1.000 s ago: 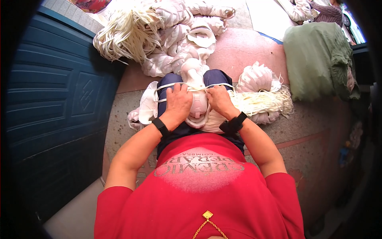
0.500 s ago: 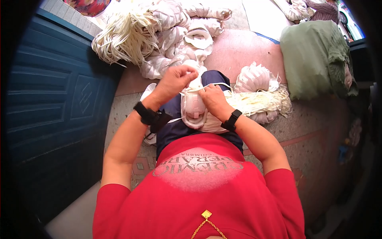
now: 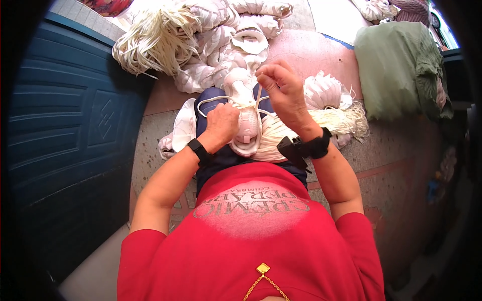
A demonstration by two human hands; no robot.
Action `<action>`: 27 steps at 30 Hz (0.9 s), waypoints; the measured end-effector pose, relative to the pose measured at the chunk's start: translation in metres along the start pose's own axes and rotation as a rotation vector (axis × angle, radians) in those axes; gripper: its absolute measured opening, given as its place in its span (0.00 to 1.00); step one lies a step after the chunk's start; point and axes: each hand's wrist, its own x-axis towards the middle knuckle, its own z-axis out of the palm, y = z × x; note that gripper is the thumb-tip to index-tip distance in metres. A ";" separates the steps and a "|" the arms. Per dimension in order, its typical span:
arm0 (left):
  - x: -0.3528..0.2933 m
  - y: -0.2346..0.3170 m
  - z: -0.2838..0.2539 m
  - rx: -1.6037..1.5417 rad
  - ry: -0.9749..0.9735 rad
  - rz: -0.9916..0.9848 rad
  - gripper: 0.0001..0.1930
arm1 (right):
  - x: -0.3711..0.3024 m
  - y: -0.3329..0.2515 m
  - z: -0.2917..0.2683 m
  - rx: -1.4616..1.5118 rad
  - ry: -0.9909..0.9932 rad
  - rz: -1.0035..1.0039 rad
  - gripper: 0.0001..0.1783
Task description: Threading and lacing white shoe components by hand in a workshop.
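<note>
Pale pink shoe, on lap, just R of L-hand fingers; white cord, drawn up, pinched in closed R-hand fingers; L hand, fingers curled at shoe's side, hold hidden, can't tell; cream strand bdl., R of both hands' fingers.

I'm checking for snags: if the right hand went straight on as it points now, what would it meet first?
Probably the heap of pale bundles ahead and to the left, though the right hand may be raised enough to pass above it; depth is unclear.
</note>
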 end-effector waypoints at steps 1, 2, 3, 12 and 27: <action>0.001 -0.001 0.000 -0.021 -0.025 0.008 0.06 | 0.001 0.001 0.000 0.089 0.000 -0.024 0.06; 0.004 -0.002 -0.001 -0.040 -0.050 0.021 0.06 | 0.000 0.005 -0.002 0.086 0.003 -0.027 0.06; 0.007 -0.006 0.001 -0.041 -0.048 0.025 0.06 | -0.006 0.012 -0.006 0.290 -0.092 0.259 0.06; 0.007 0.001 0.020 -0.326 0.033 0.063 0.07 | -0.063 0.083 0.013 -0.255 -0.343 0.312 0.14; 0.011 0.011 0.028 -0.575 0.065 -0.204 0.18 | -0.068 0.073 0.009 -0.548 -0.420 0.179 0.17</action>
